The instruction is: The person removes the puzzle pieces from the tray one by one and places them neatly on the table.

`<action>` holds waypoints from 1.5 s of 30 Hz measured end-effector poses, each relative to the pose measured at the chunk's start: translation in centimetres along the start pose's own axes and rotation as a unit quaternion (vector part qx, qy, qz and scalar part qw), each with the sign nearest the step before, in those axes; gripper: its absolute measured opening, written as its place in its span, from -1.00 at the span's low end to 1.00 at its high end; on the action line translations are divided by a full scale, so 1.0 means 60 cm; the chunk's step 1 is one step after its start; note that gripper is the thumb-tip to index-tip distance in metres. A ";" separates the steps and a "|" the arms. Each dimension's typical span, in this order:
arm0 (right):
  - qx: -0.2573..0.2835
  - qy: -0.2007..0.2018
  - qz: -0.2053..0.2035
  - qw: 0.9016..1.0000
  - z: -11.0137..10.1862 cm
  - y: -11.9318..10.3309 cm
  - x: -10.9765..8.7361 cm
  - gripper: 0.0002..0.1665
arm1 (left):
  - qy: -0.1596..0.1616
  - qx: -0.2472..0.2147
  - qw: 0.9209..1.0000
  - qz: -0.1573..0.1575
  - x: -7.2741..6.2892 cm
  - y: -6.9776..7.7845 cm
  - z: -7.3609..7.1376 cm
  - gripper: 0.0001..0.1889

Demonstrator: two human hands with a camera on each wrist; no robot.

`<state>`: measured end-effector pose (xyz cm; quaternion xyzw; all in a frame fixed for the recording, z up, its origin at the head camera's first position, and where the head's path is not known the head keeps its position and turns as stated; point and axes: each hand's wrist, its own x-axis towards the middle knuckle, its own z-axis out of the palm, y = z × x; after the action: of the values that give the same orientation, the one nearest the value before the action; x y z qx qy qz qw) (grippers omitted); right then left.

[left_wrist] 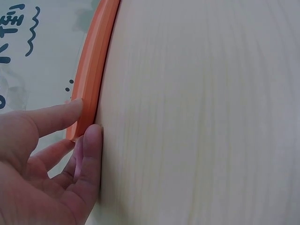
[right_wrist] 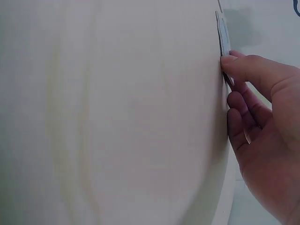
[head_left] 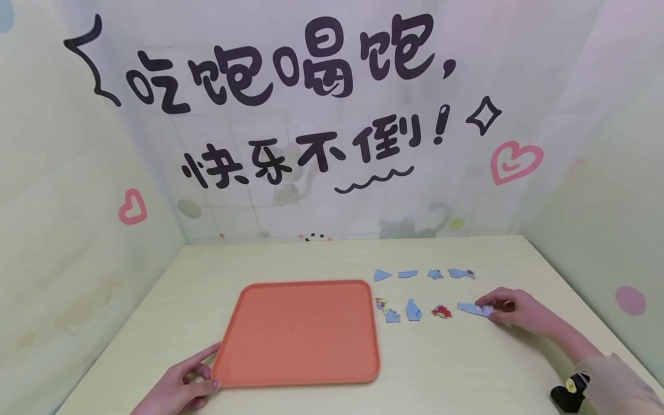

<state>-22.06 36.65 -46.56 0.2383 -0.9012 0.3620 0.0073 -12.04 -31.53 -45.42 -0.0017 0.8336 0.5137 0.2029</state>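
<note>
An orange-red tray (head_left: 295, 334) lies flat on the table, and my left hand (head_left: 181, 380) grips its front left corner between thumb and index finger. The left wrist view shows the thumb against the outer side of the tray rim (left_wrist: 91, 75). To the right, my right hand (head_left: 519, 311) pinches a long light-blue puzzle piece (head_left: 469, 308) by its right end. From the right wrist, this thin piece (right_wrist: 223, 35) appears nearly edge-on between thumb and fingers. Beside it lie a red piece (head_left: 441, 312), a blue piece (head_left: 413, 310) and a multicoloured piece (head_left: 390, 314).
Behind that row, several more blue pieces, among them a triangular one (head_left: 382, 275) and a long one (head_left: 461, 274), form a second row. A black object with a yellow round part (head_left: 569, 392) shows by the right sleeve. Printed curtains (head_left: 321, 213) border the table (head_left: 441, 369).
</note>
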 end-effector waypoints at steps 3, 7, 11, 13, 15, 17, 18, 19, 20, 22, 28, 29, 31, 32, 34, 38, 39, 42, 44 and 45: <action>0.008 -0.013 -0.016 1.000 -0.004 0.005 0.001 -0.72 | -0.003 -0.001 1.000 0.005 -0.001 0.002 0.000 -0.13; 0.026 -0.035 -0.016 0.999 -0.009 0.008 0.000 -0.70 | -0.011 -0.006 1.000 0.015 -0.001 0.002 -0.001 -0.13; 0.038 -0.052 -0.009 0.998 -0.012 0.012 -0.001 -0.68 | -0.014 -0.008 1.000 0.020 -0.001 0.001 -0.001 -0.13; 0.042 -0.053 -0.007 0.998 -0.012 0.013 -0.001 -0.68 | -0.013 -0.008 1.000 0.020 -0.001 0.000 -0.001 -0.13; 0.045 -0.054 -0.002 0.998 -0.012 0.015 0.000 -0.68 | -0.011 -0.008 1.000 0.020 -0.001 0.000 -0.002 -0.13; 0.046 -0.053 -0.001 0.998 -0.013 0.015 0.001 -0.68 | -0.012 -0.008 1.000 0.021 -0.001 0.000 -0.002 -0.13; 0.046 -0.052 0.000 0.998 -0.013 0.016 0.001 -0.69 | -0.012 -0.009 1.000 0.020 -0.002 0.000 -0.002 -0.13; 0.046 -0.053 0.000 0.998 -0.013 0.016 0.002 -0.69 | -0.012 -0.009 1.000 0.021 -0.002 0.000 -0.002 -0.13; 0.046 -0.053 0.000 0.998 -0.013 0.017 0.002 -0.69 | -0.013 -0.010 1.000 0.021 -0.002 0.000 -0.002 -0.13; 0.046 -0.055 0.002 0.997 -0.014 0.018 0.002 -0.69 | -0.014 -0.009 1.000 0.021 -0.002 0.000 -0.002 -0.14; 0.045 -0.057 0.009 0.997 -0.015 0.020 0.003 -0.67 | -0.012 -0.005 1.000 0.027 -0.003 -0.001 -0.001 -0.14; 0.045 -0.057 0.010 0.997 -0.015 0.020 0.003 -0.67 | -0.011 -0.004 1.000 0.027 -0.003 -0.001 -0.001 -0.14; 0.048 -0.057 0.012 0.997 -0.015 0.019 0.002 -0.67 | -0.012 -0.006 1.000 0.028 -0.003 -0.002 -0.001 -0.14; 0.049 -0.058 0.014 0.997 -0.015 0.018 0.002 -0.67 | -0.012 -0.007 0.999 0.029 -0.003 -0.002 -0.001 -0.14; 0.051 -0.059 0.018 0.997 -0.015 0.016 0.001 -0.66 | -0.014 -0.008 0.999 0.030 -0.002 -0.002 -0.001 -0.13; 0.054 -0.062 0.021 0.996 -0.016 0.012 0.000 -0.66 | -0.015 -0.007 0.999 0.030 -0.002 -0.002 -0.002 -0.13; 0.054 -0.062 0.020 0.996 -0.017 0.013 0.000 -0.66 | -0.014 -0.006 0.999 0.029 -0.002 -0.002 -0.002 -0.13; 0.056 -0.065 0.014 0.996 -0.018 0.015 0.000 -0.66 | -0.011 -0.002 1.000 0.024 -0.002 -0.001 -0.002 -0.14; 0.058 -0.066 0.012 0.996 -0.018 0.017 0.001 -0.67 | -0.009 -0.001 1.000 0.021 -0.002 0.000 -0.001 -0.14; 0.059 -0.066 0.011 0.996 -0.018 0.017 0.001 -0.67 | -0.009 -0.001 1.000 0.019 -0.003 0.001 -0.001 -0.14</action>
<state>-22.71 37.98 -46.43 0.2521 -0.8792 0.3982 -0.0705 -11.93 -31.61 -45.31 0.0189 0.8312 0.5183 0.2004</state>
